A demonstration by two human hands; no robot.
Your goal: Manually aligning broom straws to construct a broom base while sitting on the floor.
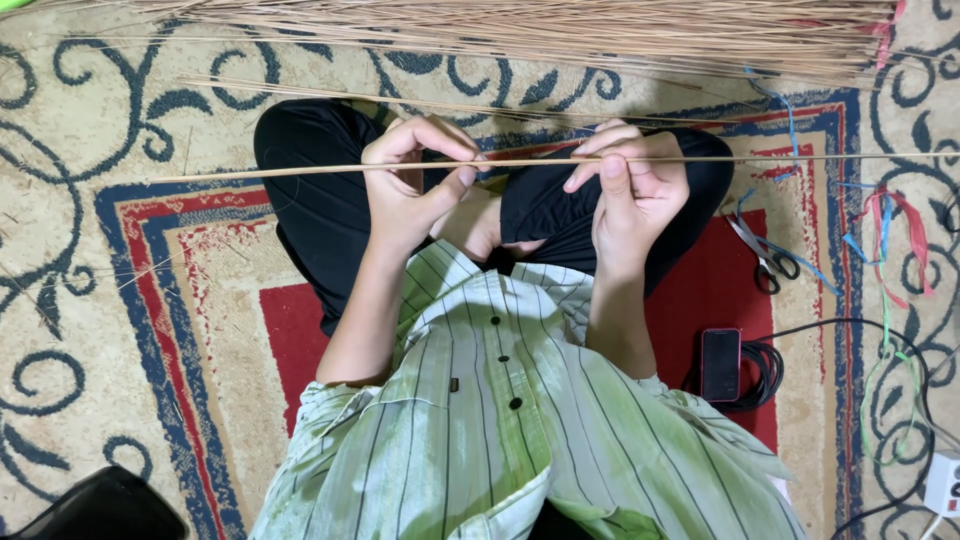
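Stick [250,172]: thin, long, held level over the lap, ends at 9 and 3 o'clock. Looks light, springy, likely brittle; best pinched near mid-length. Left hand [410,180] and right hand [630,185] each pinch it closed. Stick pile [560,35] at 12; scissors [762,255] at 3.

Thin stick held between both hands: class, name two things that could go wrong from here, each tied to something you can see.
1. The thin stick juts far beyond the left hand and right hand; gripped only near its middle, it may bend or snap.
2. The scissors lie open on the carpet beside the right knee, near loose ribbons; a shifting leg might catch the blades.
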